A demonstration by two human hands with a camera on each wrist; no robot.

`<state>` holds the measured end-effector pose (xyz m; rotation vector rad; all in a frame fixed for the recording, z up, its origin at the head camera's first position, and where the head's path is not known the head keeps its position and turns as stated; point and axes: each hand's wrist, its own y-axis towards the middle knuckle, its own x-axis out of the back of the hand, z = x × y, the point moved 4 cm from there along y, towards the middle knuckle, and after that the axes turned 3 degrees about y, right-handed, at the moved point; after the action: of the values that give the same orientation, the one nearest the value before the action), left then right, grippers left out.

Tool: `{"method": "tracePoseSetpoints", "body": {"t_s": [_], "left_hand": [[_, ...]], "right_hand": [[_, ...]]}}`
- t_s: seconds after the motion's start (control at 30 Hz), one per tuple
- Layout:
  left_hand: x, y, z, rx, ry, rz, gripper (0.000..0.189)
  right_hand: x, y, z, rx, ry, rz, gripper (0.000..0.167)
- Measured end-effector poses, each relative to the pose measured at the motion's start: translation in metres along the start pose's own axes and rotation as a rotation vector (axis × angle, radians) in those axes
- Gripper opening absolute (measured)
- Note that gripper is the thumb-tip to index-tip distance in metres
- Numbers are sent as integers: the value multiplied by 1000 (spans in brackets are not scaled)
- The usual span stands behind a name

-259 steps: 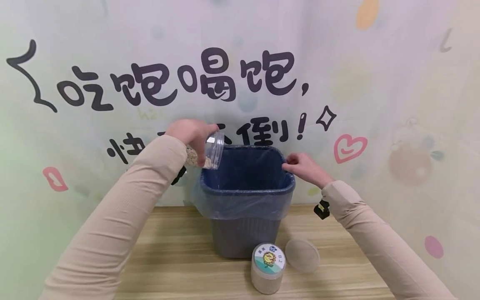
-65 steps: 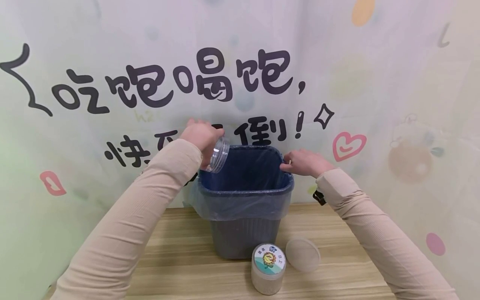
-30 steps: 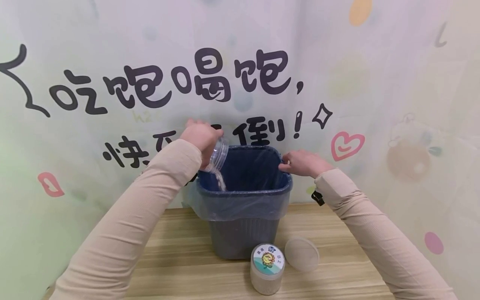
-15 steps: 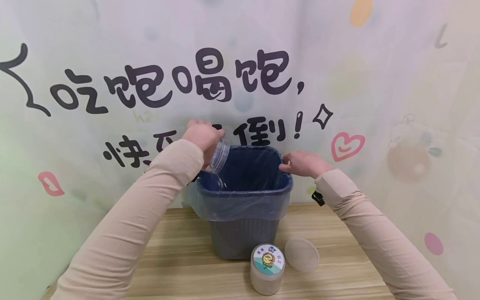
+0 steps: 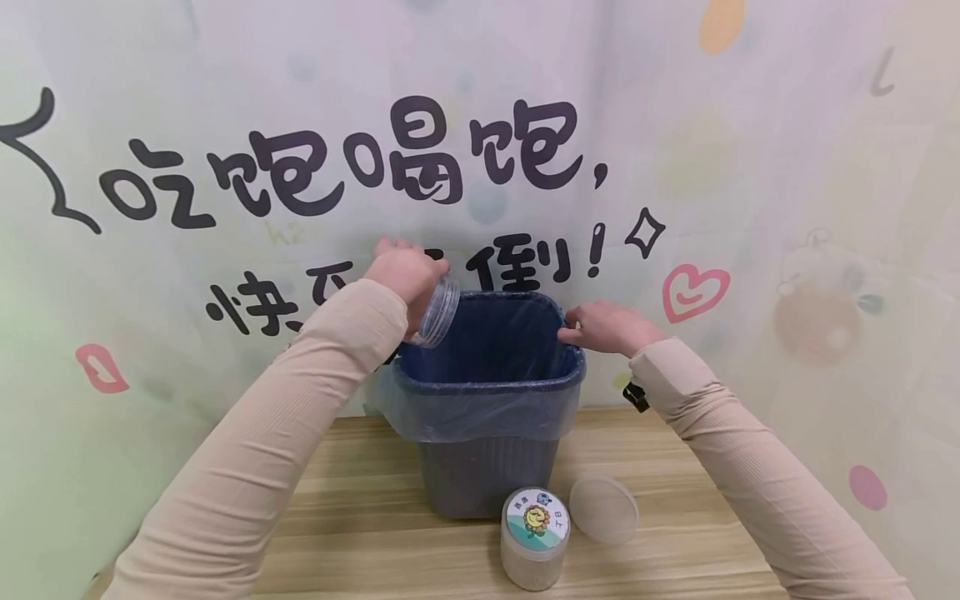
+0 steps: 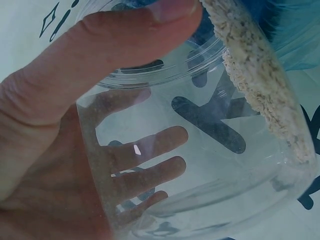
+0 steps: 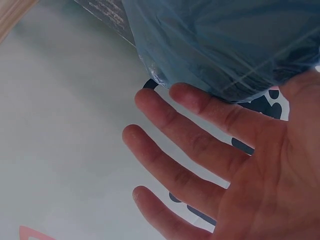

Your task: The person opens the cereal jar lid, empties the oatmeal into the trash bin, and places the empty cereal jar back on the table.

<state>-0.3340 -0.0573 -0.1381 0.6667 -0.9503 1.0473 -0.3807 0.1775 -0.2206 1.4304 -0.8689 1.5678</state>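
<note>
My left hand [image 5: 405,268] holds a clear jar [image 5: 438,315] by its side, tipped with its open mouth over the left rim of a blue trash can [image 5: 487,487]. In the left wrist view, the thumb lies across the jar's mouth end and the other fingers show through the wall. Beige flakes [image 6: 262,97] lie in a band along the jar's lower side up to the mouth. A translucent bag [image 5: 480,415] lines the can and folds over its rim. My right hand [image 5: 609,327] pinches the can's right rim between thumb and index finger, other fingers spread outside.
A second jar [image 5: 534,567] with a sunflower label on its lid stands in front of the can on the wood-grain table [image 5: 337,517]. Beside it lies a round translucent lid [image 5: 604,510]. A printed cloth [image 5: 480,67] with large lettering hangs close behind the can.
Since the earliest frame the left hand has moved right and tipped the jar further. Flakes fell into the can one second ago, fewer half a second ago; none show falling now.
</note>
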Motion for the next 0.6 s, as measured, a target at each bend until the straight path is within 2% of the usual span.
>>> {"method": "tracePoseSetpoints", "body": {"t_s": [0.4,0.6], "left_hand": [[1,-2,-2,1,-9,-46,82],[2,-6,-3,-3,-6,-90,77]], "right_hand": [[0,0,0,-3,1,5,26],[0,0,0,-21,4,13,28]]}}
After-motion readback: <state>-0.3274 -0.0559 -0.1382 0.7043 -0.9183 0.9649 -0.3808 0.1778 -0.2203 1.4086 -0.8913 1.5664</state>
